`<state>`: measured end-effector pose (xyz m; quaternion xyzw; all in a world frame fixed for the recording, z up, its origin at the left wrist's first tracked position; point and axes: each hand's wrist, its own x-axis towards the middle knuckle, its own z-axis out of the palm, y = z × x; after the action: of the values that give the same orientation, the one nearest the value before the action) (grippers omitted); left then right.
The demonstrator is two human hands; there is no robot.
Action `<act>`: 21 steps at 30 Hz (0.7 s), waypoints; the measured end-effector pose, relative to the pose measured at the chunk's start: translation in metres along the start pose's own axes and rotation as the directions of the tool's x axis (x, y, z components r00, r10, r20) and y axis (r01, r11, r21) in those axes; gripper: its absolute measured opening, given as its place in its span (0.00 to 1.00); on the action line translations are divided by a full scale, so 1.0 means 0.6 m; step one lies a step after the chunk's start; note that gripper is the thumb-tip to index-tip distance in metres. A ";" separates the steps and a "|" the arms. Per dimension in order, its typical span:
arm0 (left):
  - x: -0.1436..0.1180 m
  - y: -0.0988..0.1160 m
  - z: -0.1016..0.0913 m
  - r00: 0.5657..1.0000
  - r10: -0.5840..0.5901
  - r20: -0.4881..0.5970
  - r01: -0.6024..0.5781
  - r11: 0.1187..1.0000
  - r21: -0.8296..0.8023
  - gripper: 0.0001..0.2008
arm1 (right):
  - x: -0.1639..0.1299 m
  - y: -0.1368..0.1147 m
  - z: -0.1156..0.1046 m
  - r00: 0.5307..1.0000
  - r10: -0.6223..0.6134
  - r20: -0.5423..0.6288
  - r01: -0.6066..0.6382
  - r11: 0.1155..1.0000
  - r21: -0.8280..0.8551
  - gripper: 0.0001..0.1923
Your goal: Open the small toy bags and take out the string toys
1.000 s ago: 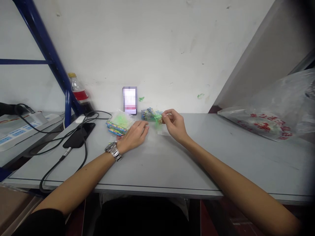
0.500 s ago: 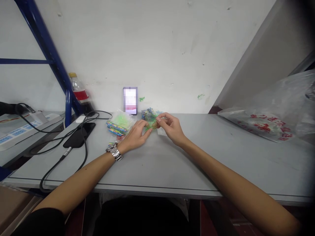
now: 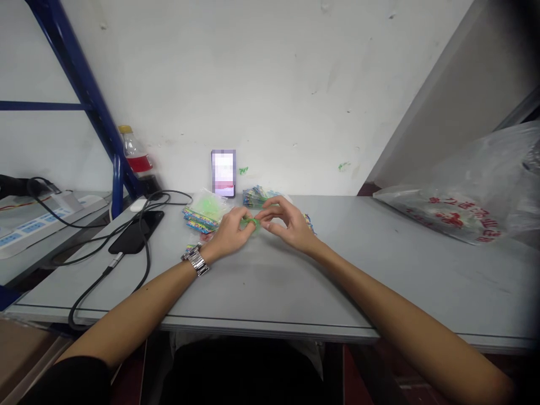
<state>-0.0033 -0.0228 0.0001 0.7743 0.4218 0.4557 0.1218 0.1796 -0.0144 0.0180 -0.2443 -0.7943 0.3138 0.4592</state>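
Near the desk's (image 3: 270, 292) far edge, both hands have met: left hand (image 3: 230, 232) and right hand (image 3: 287, 225) now pinch one small green piece (image 3: 248, 223) together.

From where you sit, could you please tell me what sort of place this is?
Probably a small packing workbench: a grey table against a scuffed white wall, small colourful printed packets, and a blue metal shelving frame.

Your fingertips pinch a small green piece (image 3: 248, 223) just above the table. Colourful packets (image 3: 257, 196) lie stacked at its 1 o'clock.
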 end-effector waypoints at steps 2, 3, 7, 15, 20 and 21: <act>0.001 0.000 0.000 1.000 -0.020 0.000 0.020 1.000 -0.017 0.04 | -0.001 0.000 0.000 0.994 -0.099 0.039 0.103 0.988 -0.115 0.16; 0.001 0.000 0.000 1.000 -0.029 0.002 0.029 0.999 -0.023 0.04 | -0.002 -0.001 0.000 0.988 -0.141 0.058 0.150 0.971 -0.185 0.16; 0.002 -0.001 -0.001 0.999 -0.050 -0.003 0.050 0.998 -0.038 0.05 | -0.004 0.000 0.002 0.951 -0.298 0.081 0.305 0.862 -0.405 0.12; 0.002 -0.002 -0.001 0.999 -0.043 -0.001 0.043 0.998 -0.047 0.05 | -0.004 0.007 0.010 0.920 -0.389 0.054 0.349 0.744 -0.570 0.05; 0.002 0.001 -0.002 0.998 -0.055 0.014 0.056 0.996 -0.073 0.05 | -0.007 0.007 0.011 0.924 -0.377 0.064 0.346 0.753 -0.560 0.06; 0.002 0.002 -0.002 0.998 -0.053 0.017 0.055 0.996 -0.077 0.06 | -0.007 0.007 0.011 0.925 -0.375 0.063 0.343 0.754 -0.560 0.06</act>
<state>-0.0034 -0.0230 0.0020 0.7606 0.4237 0.4627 0.1671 0.1760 -0.0163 0.0096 -0.2198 -0.8703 -0.0342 0.4395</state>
